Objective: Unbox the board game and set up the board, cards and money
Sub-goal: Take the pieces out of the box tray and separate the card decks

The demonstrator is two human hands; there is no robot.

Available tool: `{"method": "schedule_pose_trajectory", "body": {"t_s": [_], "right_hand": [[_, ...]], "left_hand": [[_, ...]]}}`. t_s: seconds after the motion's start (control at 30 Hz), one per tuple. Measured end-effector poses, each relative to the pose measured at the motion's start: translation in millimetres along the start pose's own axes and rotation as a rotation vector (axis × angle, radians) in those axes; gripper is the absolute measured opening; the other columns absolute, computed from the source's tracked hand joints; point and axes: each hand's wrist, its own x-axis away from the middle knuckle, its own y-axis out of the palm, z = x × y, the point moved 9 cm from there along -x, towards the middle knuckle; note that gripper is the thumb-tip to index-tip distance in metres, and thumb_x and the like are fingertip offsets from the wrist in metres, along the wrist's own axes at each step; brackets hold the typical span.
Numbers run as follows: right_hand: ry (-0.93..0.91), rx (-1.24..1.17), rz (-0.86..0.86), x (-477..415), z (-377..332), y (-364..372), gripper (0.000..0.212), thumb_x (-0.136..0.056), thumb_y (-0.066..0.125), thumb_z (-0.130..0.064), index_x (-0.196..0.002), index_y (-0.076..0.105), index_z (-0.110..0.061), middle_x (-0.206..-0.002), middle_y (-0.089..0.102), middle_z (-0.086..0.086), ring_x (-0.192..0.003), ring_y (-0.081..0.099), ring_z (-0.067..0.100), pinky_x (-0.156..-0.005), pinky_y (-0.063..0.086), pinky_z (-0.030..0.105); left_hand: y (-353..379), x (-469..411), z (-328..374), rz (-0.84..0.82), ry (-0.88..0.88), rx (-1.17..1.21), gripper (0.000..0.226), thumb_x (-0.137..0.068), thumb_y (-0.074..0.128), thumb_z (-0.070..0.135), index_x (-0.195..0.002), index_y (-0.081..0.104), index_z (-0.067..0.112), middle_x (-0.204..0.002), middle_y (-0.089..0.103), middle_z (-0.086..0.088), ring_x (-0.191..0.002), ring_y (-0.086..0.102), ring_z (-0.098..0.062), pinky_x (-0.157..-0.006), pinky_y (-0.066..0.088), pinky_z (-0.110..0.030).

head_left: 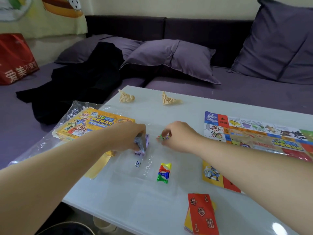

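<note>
On the glossy white surface [152,209], the left grip [130,138] curls round a small stack of purple and grey paper money [142,145], just beside the yellow cardboard game box [94,122]. The right grip [177,138] pinches a small green and purple paper bundle [163,136] at its fingertips. The colourful printed game board [254,133] lies unfolded at the right. The red-backed card deck [201,214] sits near the front edge.

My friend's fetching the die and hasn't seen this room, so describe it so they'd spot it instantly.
Start at the white table in front of the purple sofa. Near its middle lie coloured pawns; the die sits just left of them. Unlike them, it is a white cube with dark dots.
</note>
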Motion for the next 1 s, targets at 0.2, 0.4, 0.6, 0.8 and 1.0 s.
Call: {"method": "schedule_pose_trajectory", "body": {"t_s": [0.2,0.4,0.6,0.8,1.0], "right_hand": [[-0.063,0.077,-0.089,-37,-39,3,0.032,-0.087,0.062,-0.033,-0.115,0.064,-0.018,-0.119,0.058,0.003,-0.108,0.057,0.023,-0.089,0.048,0.032],[-0.045,0.300,-0.165,-49,-46,29,0.040,-0.081,0.067,-0.039,-0.061,0.041,-0.016,-0.067,0.043,-0.001,-0.079,0.046,0.026,-0.061,0.031,0.027],[-0.028,0.312,-0.176,-49,-48,27,0.045,-0.080,0.064,-0.054,-0.062,0.044,-0.018,-0.070,0.044,-0.001,-0.086,0.042,0.024,-0.071,0.030,0.029],[-0.056,0.481,-0.217,-43,-61,35,0.051,-0.070,0.073,-0.055,-0.067,0.039,-0.019,-0.078,0.044,-0.002,-0.100,0.036,0.023,-0.081,0.029,0.033],[0.045,0.450,-0.305,-38,-60,40,0.054,-0.069,0.076,-0.054,-0.083,0.043,-0.013,-0.096,0.044,0.001,-0.116,0.036,0.026,-0.085,0.031,0.034]], "left_hand": [[-31,12,-21,0.001,-0.071,0.189,0.026,-0.078,0.074,0.027,-0.093,0.054,0.026,-0.079,0.052,0.012,-0.063,0.048,-0.003,-0.052,0.036,-0.019],[-35,18,-32,-0.005,-0.075,0.200,0.026,-0.078,0.074,0.030,-0.089,0.051,0.028,-0.078,0.052,0.011,-0.062,0.048,-0.005,-0.051,0.038,-0.017],[-32,19,-34,0.004,-0.077,0.192,0.029,-0.079,0.073,0.030,-0.098,0.052,0.023,-0.078,0.049,0.014,-0.064,0.046,-0.002,-0.049,0.034,-0.012],[-27,27,-34,-0.078,-0.076,0.188,0.026,-0.076,0.075,0.033,-0.093,0.057,0.025,-0.080,0.059,0.013,-0.069,0.053,-0.005,-0.054,0.037,-0.017],[-13,37,-29,-0.180,-0.061,0.147,0.024,-0.077,0.074,0.037,-0.086,0.052,0.033,-0.087,0.063,0.012,-0.068,0.051,0.001,-0.053,0.033,-0.017]]}}
